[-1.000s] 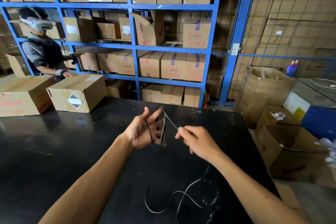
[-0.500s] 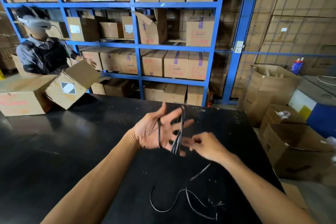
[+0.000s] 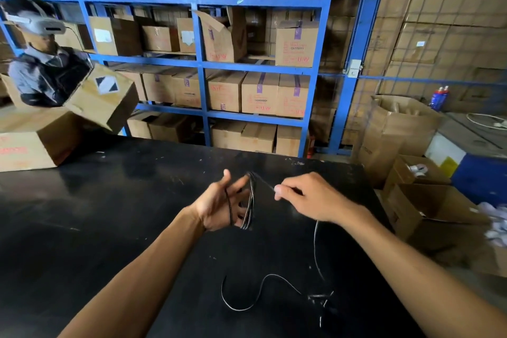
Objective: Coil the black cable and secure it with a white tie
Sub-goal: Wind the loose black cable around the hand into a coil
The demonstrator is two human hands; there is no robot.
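The black cable is wound in several loops around the spread fingers of my left hand, which is held palm-up over the black table. My right hand pinches the cable's running strand just right of the loops, pulled taut from the fingertips. The loose tail drops from my right hand and curls on the table near me. Small whitish bits lie by the tail; I cannot tell whether they are ties.
A person in a headset at the far left lifts a tilted cardboard box beside another box on the table. Blue shelving full of cartons stands behind. Open cartons sit off the table's right edge.
My right hand has swung up and to the right, drawing the strand taut over my left fingertips. The person at the left has lifted the box higher off the table.
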